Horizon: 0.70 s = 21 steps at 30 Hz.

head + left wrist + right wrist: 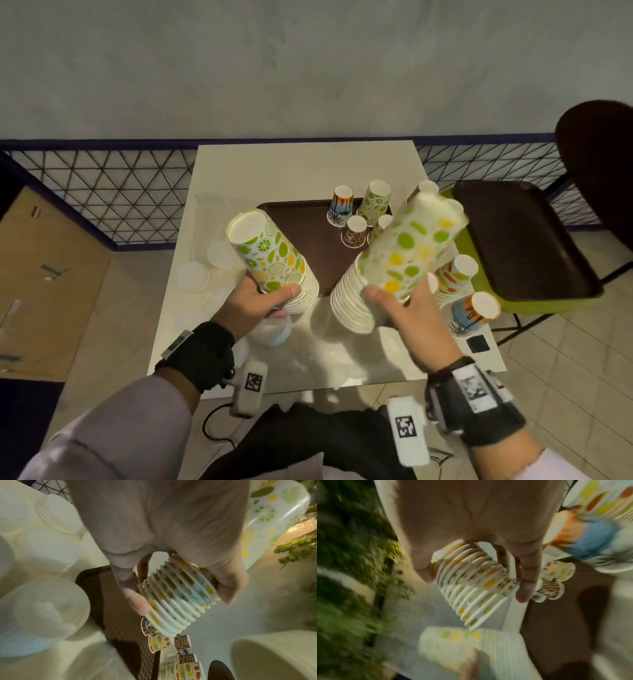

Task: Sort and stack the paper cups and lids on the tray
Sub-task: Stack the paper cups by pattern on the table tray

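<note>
Both hands up over the white table (239, 164), each with a nested stack of lime-and-lemon paper cups held bottom-up and tilted. Left hand (253, 305) has thumb and fingers curled round the rim end of the left stack (270, 257); the left wrist view shows that grip close, thumb (135, 601) on one side of the ribbed rims (178, 601), fingers on the other. Right hand (407, 308) wraps the right stack (411, 250), blurred from above; the right wrist view shows fingers (525, 582) curled across its rims (471, 586), and the left stack below, smeared. Brown tray (308, 240) lies on the table under the stacks. From overhead, small upturned cups stand at the tray's far right: a palm-print cup (339, 205), a lime cup (376, 202), a leopard cup (355, 231). More cup stacks (457, 277) sit by the right edge. White lids (193, 275) lie left of the tray; only the left wrist view shows them piled in ribbed heaps (56, 520). A second tray (513, 240) rests on a chair (596, 164) to the right.
</note>
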Available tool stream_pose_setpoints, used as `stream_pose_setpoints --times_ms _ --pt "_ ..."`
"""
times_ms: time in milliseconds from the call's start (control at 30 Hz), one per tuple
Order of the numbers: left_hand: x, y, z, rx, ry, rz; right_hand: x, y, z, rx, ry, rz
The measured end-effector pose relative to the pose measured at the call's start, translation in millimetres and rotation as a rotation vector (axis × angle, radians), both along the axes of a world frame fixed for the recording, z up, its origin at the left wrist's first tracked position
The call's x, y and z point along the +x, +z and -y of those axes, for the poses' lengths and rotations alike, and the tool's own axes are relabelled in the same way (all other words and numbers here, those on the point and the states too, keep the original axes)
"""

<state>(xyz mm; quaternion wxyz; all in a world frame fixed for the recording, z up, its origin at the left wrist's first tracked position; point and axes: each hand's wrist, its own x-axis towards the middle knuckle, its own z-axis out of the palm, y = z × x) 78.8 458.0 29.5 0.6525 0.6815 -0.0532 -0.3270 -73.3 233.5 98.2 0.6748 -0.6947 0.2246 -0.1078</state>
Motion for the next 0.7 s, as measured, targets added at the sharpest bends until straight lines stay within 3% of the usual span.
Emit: stream_pose_setpoints --times_ms 133,367,500,700 --pt "9 15 11 -0.03 0.028 -0.011 33 68 28 0.276 -0.083 0.111" --pt "19 44 47 -0.034 -0.009 0.049 113 132 112 0.296 -0.207 0.173" --pt "28 55 73 -0.011 0.004 0.091 165 123 147 0.171 -0.221 0.094" --pt "42 64 108 0.019 0.039 0.135 228 57 189 -0.076 -0.207 -0.074"
